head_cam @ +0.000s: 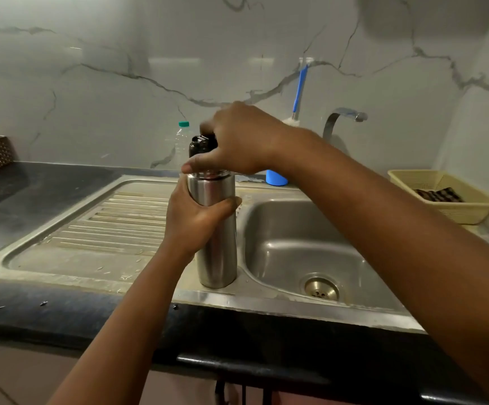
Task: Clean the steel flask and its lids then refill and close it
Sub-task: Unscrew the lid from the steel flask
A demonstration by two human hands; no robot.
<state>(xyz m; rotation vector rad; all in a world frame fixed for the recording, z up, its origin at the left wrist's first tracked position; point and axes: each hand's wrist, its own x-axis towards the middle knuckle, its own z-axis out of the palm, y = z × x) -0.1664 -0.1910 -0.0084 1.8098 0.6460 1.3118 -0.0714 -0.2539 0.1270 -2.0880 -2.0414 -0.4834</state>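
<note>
While the steel flask (215,229) stands upright on the steel rim between the draining board (114,220) and the sink (304,244), both hands are on it. The dark surface (47,188) carries the sink unit and runs to the left of the hands and along the front edge below them. The sink bowl lies to the right of the left hand, under the right forearm, with its drain (321,288) low at the front. The left hand (192,220) has a grip around the upper body of the flask, fingers curled behind and thumb in front. The right hand (239,140) is above it, holding the black lid (202,145) at the mouth of the flask; I cannot tell whether the lid is fully seated. Far to the right of this grip stands a cream basket (442,197) with a dark cloth inside. Behind the right wrist are the tap (339,118), a blue-handled brush (300,86) and a blue cup (275,178). Just behind the lid is a clear plastic bottle (182,141) with a green cap.
</note>
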